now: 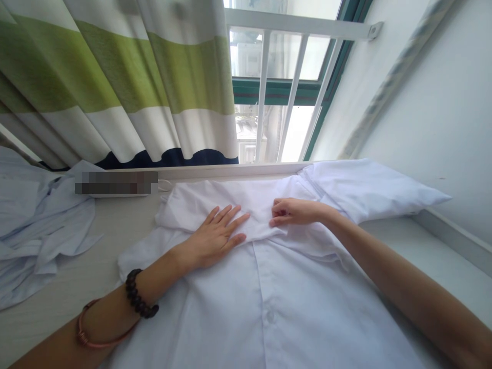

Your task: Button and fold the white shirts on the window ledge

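Observation:
A white garment with a button placket down its middle is spread on a pale surface. Its far part is a folded or doubled layer of white cloth. My left hand lies flat on that layer, fingers spread, with a dark beaded bracelet and a reddish band on the arm. To its right, my right hand rests on the same cloth with curled fingers; whether cloth is pinched between them is hidden.
Crumpled white clothes lie at the left, beside a pixelated object. A folded white cloth is at the back right. Behind are a striped curtain, a white railing and a window.

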Demonstrator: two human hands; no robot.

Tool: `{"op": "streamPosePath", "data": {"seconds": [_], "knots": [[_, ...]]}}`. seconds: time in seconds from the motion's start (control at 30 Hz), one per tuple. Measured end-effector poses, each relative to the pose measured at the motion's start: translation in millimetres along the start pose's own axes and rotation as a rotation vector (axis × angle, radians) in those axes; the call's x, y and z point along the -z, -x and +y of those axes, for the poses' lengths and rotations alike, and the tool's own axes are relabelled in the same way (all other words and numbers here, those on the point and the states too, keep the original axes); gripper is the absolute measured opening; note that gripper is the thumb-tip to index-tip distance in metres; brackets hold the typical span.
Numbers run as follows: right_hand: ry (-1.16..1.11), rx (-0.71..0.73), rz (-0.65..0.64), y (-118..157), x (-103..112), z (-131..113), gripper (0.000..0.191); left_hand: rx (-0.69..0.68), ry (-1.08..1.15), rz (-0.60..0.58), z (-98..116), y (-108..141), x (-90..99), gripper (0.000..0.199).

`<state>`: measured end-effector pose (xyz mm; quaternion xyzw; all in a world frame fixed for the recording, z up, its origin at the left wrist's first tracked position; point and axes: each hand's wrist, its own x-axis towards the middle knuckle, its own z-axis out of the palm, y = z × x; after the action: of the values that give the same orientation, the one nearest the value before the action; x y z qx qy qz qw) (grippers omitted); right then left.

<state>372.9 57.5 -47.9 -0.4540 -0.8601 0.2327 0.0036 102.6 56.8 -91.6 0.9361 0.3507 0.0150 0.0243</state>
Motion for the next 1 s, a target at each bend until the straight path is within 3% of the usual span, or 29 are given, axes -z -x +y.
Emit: {"op": "streamPosePath", "data": {"seconds": [0.17, 0.43, 0.5, 0.6, 0.67, 0.77, 0.9, 1.0], "knots": [[-0.047, -0.04, -0.031, -3, 0, 10, 0.044, 0.011, 0.017, -0.001, -1, 0, 2.2, 0.053], [0.103, -0.347, -0.048, 9, 6, 0, 0.037, 0.0, 0.003, 0.039, -7, -1, 0.0, 0.048], [0.151, -0.325, 0.021, 14, 7, -6, 0.038, -0.003, -0.007, 0.06, -5, -1, 1.5, 0.048], [0.187, -0.159, 0.154, 18, 4, -22, 0.035, -0.003, -0.009, 0.083, -1, 0, 3.9, 0.05], [0.189, -0.052, 0.171, 18, 2, -32, 0.032, -0.002, -0.012, 0.086, 0, 1, 4.0, 0.052], [0.196, -0.033, 0.042, 14, -1, -38, 0.031, -0.015, -0.021, 0.072, -2, 0, 0.9, 0.051], [0.061, -0.281, -0.18, 15, 0, -28, 0.039, -0.034, -0.025, 0.063, -6, 1, -2.6, 0.048], [0.005, -0.362, -0.216, 19, 4, -26, 0.04, -0.091, -0.033, 0.168, -6, 4, 3.0, 0.043]]}}
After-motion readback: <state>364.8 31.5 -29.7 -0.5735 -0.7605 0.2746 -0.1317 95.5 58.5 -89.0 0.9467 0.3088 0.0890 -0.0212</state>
